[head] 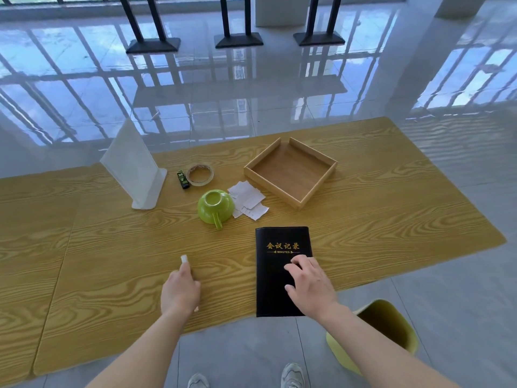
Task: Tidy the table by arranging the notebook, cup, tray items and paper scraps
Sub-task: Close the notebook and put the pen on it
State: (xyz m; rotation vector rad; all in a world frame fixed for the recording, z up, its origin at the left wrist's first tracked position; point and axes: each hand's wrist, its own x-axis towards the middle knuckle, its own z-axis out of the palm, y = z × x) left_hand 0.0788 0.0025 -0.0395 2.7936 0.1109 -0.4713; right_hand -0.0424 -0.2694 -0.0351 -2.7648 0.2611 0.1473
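Two bare hands are over the near edge of your wood-grain yellow table (112,261). Your right hand (310,287) lies palm down with fingers spread on the lower half of the black notebook with gold lettering (279,264), which sits flat at the table's near edge. Your left hand (180,292) rests on the tabletop to the notebook's left, with a small white paper scrap (183,258) at its extended fingertip; you cannot tell whether the fingers pinch it or only touch it.

Farther in, the lime-green ceramic cup (215,208) sits upside down, its handle pointing toward you. Touching its right side is a loose cluster of white torn paper scraps (249,198). Just beyond those scraps stands the shallow square wooden tray (291,172), turned at an angle. Left of the cup, a roll of beige tape (200,175) lies flat beside a small dark green lighter (183,180), and a white upright sign stand (137,169) stands left of both.

Below the table on the grey tiled floor (251,351), a yellow-green plastic bin (389,329) leans by your right forearm.
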